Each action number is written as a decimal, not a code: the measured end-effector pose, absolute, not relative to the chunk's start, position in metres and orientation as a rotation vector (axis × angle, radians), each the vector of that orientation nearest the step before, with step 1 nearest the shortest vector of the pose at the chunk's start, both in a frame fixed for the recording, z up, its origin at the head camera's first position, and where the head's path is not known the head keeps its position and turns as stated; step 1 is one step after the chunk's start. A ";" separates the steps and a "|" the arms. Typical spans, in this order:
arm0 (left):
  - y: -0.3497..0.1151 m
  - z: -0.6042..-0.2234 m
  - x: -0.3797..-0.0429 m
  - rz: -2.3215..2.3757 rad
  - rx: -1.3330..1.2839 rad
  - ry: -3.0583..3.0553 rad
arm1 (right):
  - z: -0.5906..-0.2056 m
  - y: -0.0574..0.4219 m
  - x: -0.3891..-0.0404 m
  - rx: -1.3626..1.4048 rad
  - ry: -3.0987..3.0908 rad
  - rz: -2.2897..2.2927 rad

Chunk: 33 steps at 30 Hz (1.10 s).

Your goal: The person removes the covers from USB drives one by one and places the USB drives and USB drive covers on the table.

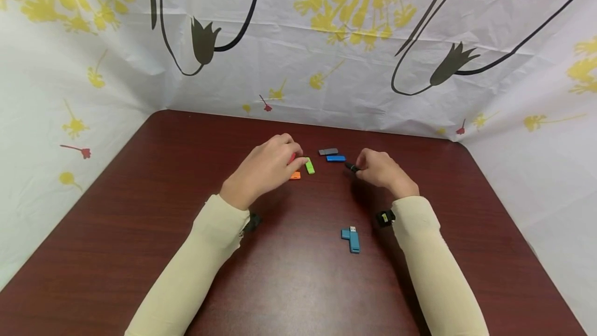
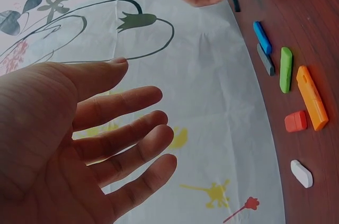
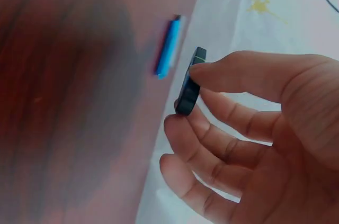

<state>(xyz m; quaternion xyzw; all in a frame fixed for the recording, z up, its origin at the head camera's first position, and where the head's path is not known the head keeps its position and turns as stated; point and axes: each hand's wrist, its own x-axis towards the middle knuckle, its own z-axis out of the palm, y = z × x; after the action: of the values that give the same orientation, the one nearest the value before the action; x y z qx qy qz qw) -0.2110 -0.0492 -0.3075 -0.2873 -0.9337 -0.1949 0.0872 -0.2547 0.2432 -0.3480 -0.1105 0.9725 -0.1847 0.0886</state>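
Observation:
My right hand (image 1: 380, 170) pinches a black USB flash drive (image 3: 192, 82) between thumb and fingers, a little above the table. Just left of it lie a blue flash drive (image 1: 336, 158) and a grey one (image 1: 328, 152), side by side. My left hand (image 1: 268, 165) hovers with relaxed, spread fingers and holds nothing. Near its thumb are a green drive (image 1: 310, 165), an orange drive (image 1: 295, 176) and a red drive (image 2: 296, 121), partly hidden in the head view. The left wrist view also shows a white drive (image 2: 302, 173).
Closer to me on the dark reddish-brown table (image 1: 289, 289) lies a teal flash drive (image 1: 354, 241), its metal plug showing and its cap turned sideways. White patterned sheeting (image 1: 280, 40) rises behind the table and along both sides.

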 end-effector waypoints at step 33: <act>-0.037 -0.310 -0.207 -0.572 -1.029 -2.609 | -0.298 0.177 -0.203 -1.217 3.233 -0.549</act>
<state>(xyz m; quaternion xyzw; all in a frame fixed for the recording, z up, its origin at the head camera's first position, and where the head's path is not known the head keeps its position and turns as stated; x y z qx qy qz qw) -0.2066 -0.0373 -0.3095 -0.3561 -0.9026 -0.1980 0.1393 -0.2027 0.1774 -0.2981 -0.3424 0.9097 -0.1544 -0.1773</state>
